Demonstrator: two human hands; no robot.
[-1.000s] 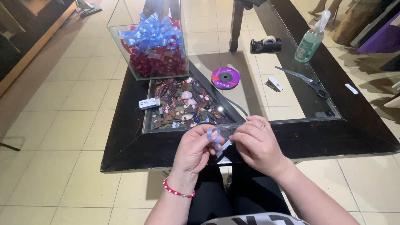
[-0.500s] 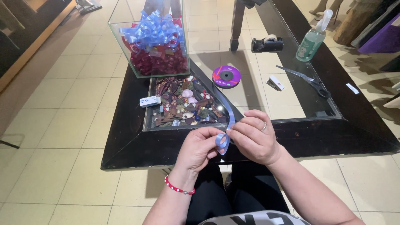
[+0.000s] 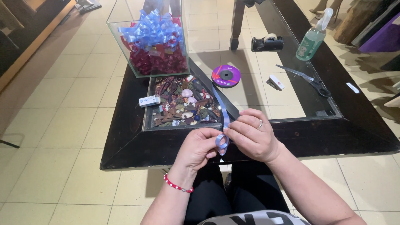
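Just below the middle of the frame, over the near black edge of a glass-topped table (image 3: 354,125), the left hand (image 3: 198,148) and right hand (image 3: 252,135) each pinch a blue ribbon (image 3: 225,118), curling its lower end into 1 small loop. The ribbon's long axis climbs up-left toward a purple spool (image 3: 226,76) at upper centre. Bare tiled floor (image 3: 54,125) lies open at left.

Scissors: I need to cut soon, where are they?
In the head view, the scissors lie on the glass tabletop at the right, between the spray bottle and a small stapler.
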